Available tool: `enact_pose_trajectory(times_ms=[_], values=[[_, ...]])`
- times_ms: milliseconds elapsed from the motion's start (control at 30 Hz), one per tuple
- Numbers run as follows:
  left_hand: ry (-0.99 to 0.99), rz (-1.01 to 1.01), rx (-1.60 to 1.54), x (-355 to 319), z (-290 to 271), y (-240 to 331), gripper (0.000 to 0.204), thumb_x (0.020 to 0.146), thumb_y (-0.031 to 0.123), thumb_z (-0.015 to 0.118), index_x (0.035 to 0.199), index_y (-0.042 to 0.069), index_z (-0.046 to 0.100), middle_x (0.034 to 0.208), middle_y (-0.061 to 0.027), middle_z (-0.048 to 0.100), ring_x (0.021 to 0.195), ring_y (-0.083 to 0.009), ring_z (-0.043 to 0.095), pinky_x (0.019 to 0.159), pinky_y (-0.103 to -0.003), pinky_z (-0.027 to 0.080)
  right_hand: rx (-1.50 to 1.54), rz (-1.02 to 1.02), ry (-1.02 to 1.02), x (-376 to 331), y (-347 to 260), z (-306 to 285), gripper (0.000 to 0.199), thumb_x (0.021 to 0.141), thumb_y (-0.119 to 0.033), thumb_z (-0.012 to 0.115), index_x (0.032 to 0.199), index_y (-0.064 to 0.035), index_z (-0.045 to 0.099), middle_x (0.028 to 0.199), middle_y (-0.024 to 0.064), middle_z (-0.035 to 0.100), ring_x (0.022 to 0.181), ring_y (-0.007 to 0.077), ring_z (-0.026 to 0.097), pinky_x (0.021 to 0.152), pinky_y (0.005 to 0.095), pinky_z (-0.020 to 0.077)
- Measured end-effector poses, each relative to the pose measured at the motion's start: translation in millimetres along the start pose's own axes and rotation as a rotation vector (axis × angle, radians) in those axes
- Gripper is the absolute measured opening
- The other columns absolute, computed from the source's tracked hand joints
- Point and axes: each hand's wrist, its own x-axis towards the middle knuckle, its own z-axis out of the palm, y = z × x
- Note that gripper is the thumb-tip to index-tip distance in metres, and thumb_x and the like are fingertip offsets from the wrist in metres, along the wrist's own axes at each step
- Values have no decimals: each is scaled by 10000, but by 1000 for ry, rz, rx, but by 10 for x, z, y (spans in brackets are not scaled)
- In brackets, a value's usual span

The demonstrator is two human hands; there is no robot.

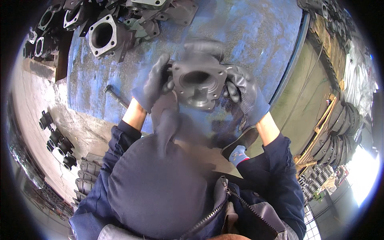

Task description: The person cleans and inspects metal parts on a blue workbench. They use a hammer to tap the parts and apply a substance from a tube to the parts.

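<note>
Between my two gloved hands is a grey cast metal housing [206, 102], with a wide round bore in a squarish flange and a rounded part at its far end. My left hand [155, 82], in a dark coated glove, grips its left side with the thumb raised. On the right side, my right hand [243, 90] has its fingers curled against the flange edge. The housing is over the blue worktable [256, 36]; whether it rests on the top is hard to tell. A hammer-like tool [116, 97] lies left of my left hand.
More cast housings [116, 38] crowd the table's far left. Metal parts [324, 12] are piled at the far right. Several dark castings [58, 140] sit on the floor at left. Wooden boards [320, 128] and curved metal pieces [340, 136] are at right. My shoe [245, 140] shows below the table edge.
</note>
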Motion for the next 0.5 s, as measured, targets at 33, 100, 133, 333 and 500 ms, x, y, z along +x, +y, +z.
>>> enact_pose_trajectory(times_ms=[33,100,133,333,500], values=[[-42,1,-24,-10,30,41,501,1012,507,422,938,55,626,733,-5,556,551,-77,455,507,-222,341,213,88,-12,-16,50,-47,250,951,-198,584,1170,-82,617,835,14,613,635,105,578,555,227,517],[-35,49,77,-22,86,78,493,1015,509,416,886,73,609,689,3,534,552,-77,451,499,-230,324,353,122,106,58,232,-57,234,929,-297,628,1043,-93,606,685,-21,500,503,90,433,600,264,481],[1,66,144,-25,102,86,492,1017,509,413,860,82,601,668,6,524,552,-78,449,496,-234,316,438,143,127,103,311,-77,229,925,-317,636,999,-104,598,645,-32,468,469,85,392,614,277,473],[38,53,-67,98,259,92,581,1003,614,359,808,115,584,582,24,478,456,-73,376,444,-208,306,659,268,113,334,441,-251,124,916,-232,633,906,-113,598,754,-11,542,655,121,512,599,259,485],[-14,49,53,236,125,52,578,991,618,359,772,122,561,623,26,502,509,-78,401,479,-218,291,663,218,208,479,325,-194,142,1000,-268,520,964,-138,563,641,-54,464,450,69,338,543,251,435]])
